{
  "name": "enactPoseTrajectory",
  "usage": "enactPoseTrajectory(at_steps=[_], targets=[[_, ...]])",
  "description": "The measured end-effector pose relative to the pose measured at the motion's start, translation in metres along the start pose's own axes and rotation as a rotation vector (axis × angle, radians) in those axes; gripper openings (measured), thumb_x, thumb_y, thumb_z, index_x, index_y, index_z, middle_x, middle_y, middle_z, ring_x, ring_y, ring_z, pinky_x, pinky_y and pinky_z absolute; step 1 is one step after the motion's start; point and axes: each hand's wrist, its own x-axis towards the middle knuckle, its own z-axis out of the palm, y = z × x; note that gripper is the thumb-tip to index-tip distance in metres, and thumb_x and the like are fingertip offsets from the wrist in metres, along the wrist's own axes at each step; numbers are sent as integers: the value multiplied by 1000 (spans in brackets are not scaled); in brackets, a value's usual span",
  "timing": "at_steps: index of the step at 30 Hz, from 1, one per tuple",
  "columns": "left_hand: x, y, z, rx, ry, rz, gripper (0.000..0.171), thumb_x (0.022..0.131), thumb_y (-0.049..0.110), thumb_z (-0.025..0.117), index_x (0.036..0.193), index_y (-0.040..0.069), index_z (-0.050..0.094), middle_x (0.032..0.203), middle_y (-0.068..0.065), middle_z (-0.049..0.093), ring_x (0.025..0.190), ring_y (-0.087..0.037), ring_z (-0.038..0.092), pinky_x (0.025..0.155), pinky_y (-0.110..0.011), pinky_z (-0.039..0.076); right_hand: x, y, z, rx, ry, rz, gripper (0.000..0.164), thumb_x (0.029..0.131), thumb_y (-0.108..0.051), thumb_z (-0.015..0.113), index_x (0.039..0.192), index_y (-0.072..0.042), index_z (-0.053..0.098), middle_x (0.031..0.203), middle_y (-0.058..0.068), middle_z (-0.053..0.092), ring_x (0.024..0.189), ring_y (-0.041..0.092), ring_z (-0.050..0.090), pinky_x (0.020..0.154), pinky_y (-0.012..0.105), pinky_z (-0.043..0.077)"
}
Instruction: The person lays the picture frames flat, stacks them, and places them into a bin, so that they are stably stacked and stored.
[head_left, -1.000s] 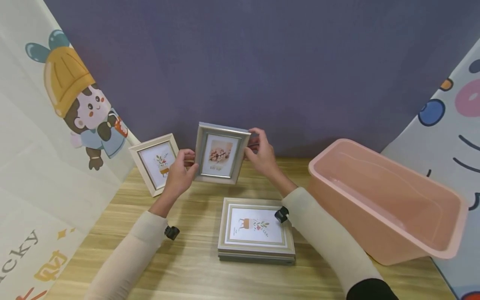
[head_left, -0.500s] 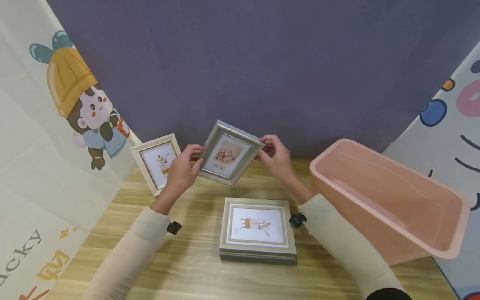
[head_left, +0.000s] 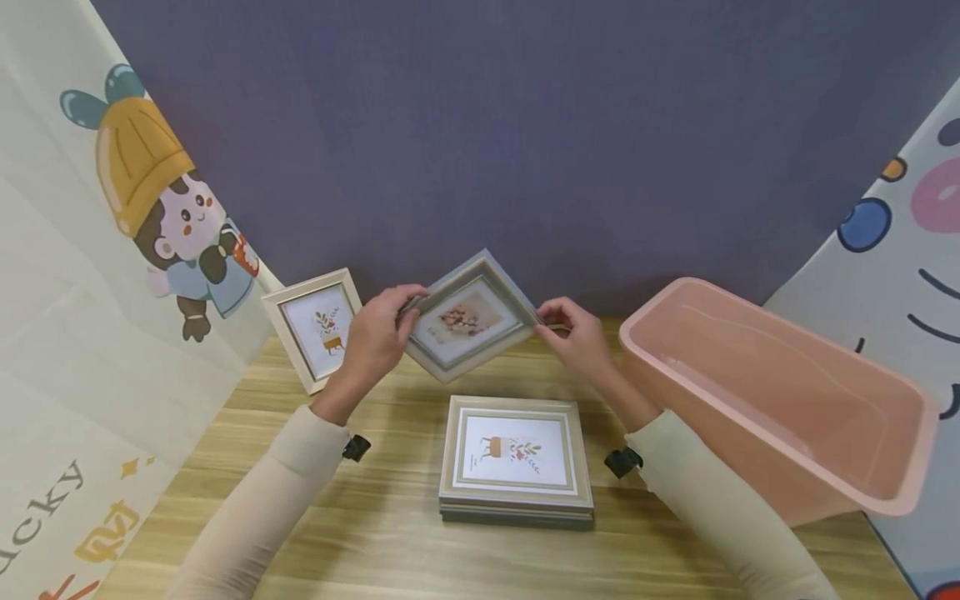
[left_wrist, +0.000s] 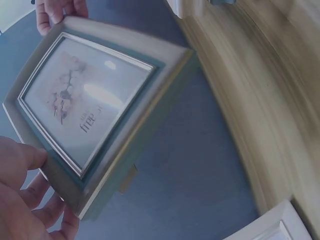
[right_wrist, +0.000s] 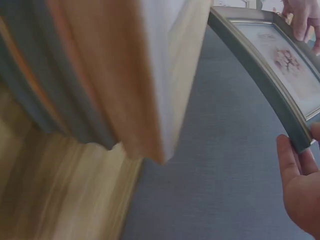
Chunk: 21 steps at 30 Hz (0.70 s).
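Both hands hold a silver-grey picture frame [head_left: 472, 321] in the air, turned cornerwise, with a pinkish flower print behind its glass. My left hand [head_left: 381, 337] pinches its left corner, thumb on the front face and fingers behind, as the left wrist view shows at the frame's edge [left_wrist: 137, 122]. At the opposite corner my right hand [head_left: 579, 340] grips between thumb and fingers. Below, on the table, lies a stack of picture frames [head_left: 516, 450], the top one cream with a plant print. A cream picture frame [head_left: 315, 329] stands tilted at the back left, partly behind my left hand.
A pink plastic tub [head_left: 765, 400] stands on the right of the wood-grain table [head_left: 375, 533]. Behind rises a dark blue-grey wall [head_left: 525, 125]. Cartoon-printed panels [head_left: 67, 292] flank the left and right sides.
The held picture frame has turned clockwise, from nearly upright to cornerwise, and shifted a little right. My right hand has moved right and down, my left slightly right. The stack stays put.
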Motion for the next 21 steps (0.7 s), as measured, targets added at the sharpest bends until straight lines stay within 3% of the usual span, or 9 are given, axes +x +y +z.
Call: enactPoseTrajectory(at_steps=[7, 15, 21], targets=[[6, 8, 6, 81, 47, 119, 26, 96, 7, 64, 117, 19, 74, 117, -7, 75, 96, -32, 70, 70, -47, 48, -15, 10, -3, -55, -80, 33, 22, 89, 2, 75, 108, 4, 64, 106, 22, 71, 101, 36, 71, 79, 21, 61], [13, 26, 11, 143, -6, 171, 29, 100, 9, 58, 118, 24, 74, 119, -2, 75, 106, -29, 67, 81, -46, 44, -28, 21, -2, -93, -147, 80, 20, 89, -3, 77, 103, -2, 63, 104, 17, 72, 103, 32, 71, 77, 22, 60], [17, 34, 18, 196, 20, 274, 24, 102, 12, 59, 114, 25, 75, 115, -2, 75, 103, -29, 67, 81, -48, 47, -37, 29, -1, -77, -146, 97, 24, 87, 0, 77, 103, 2, 60, 106, 21, 71, 103, 37, 71, 78, 25, 61]])
